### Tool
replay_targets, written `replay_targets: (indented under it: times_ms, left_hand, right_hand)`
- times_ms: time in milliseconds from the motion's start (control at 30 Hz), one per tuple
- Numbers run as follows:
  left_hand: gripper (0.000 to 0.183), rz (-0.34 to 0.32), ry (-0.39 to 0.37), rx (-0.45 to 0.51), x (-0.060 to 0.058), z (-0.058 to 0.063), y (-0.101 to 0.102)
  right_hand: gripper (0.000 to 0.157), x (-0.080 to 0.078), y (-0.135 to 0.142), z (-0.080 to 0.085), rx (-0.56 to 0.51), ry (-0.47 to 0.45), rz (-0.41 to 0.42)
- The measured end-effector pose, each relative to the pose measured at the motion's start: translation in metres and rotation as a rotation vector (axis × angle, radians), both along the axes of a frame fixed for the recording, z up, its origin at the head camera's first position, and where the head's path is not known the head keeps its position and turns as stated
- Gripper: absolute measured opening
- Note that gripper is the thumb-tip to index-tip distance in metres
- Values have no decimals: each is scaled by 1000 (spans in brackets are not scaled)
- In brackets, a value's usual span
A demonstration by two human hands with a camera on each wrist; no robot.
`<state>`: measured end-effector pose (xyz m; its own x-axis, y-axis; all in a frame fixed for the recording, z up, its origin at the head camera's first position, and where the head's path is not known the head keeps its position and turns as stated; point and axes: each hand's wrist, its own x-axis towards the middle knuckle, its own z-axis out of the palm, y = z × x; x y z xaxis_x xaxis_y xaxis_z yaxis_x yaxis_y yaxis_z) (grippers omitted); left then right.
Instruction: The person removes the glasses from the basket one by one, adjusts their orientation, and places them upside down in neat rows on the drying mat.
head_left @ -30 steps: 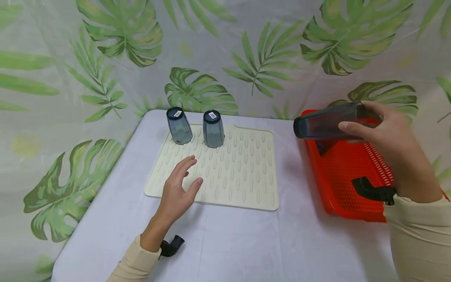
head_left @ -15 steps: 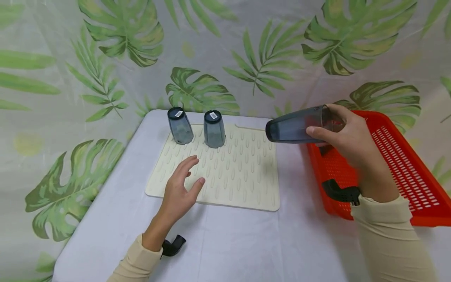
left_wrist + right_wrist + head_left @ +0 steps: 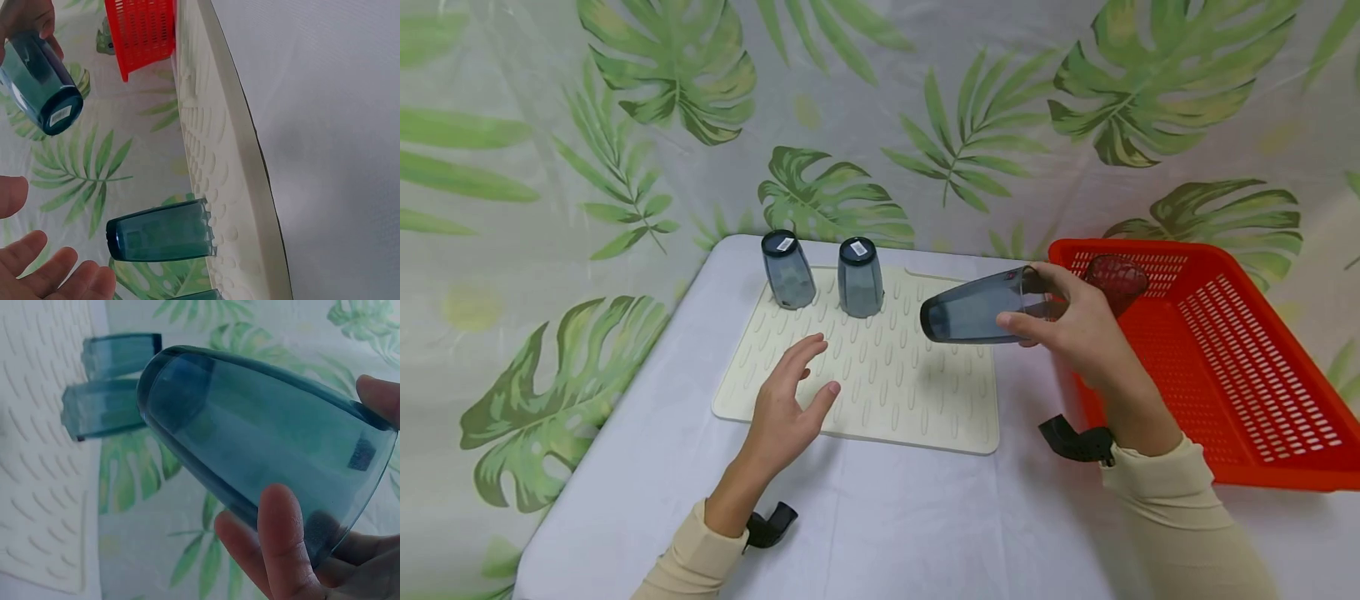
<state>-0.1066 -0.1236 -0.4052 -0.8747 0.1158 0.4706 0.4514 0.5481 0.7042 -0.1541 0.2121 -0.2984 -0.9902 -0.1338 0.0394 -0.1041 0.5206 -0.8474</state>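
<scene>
Our right hand (image 3: 1090,335) is gripping the glass (image 3: 973,310) near its rim, above the mat's (image 3: 917,408) two o'clock, presumably keeping its base unobstructed; our left hand (image 3: 781,414) is hovering at eight, fingers relaxed.

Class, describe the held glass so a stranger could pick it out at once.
Find the ridged cream mat on the white table. Above its right side, the right grip holds a blue glass tipped nearly onto its side. Unlike the two upside-down glasses standing on the mat, this one is in the air.
</scene>
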Motion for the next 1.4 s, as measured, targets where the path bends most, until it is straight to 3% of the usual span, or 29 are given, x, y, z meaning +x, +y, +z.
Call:
replay_targets:
  times_ms: [367,567,800,1033,1300,1400]
  left_hand:
    - [57,-25,-49,-31,1,0,3]
    - [62,-38,-91,-39,1,0,1]
    - [70,-56,-86,-52,2,-3,0]
    - [76,-80,-121,-81,5,-4,-1]
    - [78,-136,-134,-90,2,-4,3]
    - [79,-158,-172,-95,2,-3,6]
  right_hand:
    - [71,6,-34,-33,-94,-35,94]
    - [72,10,-48,-50,-126,-100,122]
    - [72,14,-55,-65,-180,-132,154]
    - [70,15,-61,-71,-220,-144,182]
    - [71,15,-63,-67,-217,-129,187]
    - [70,16,-63,-65,-224,-126,192]
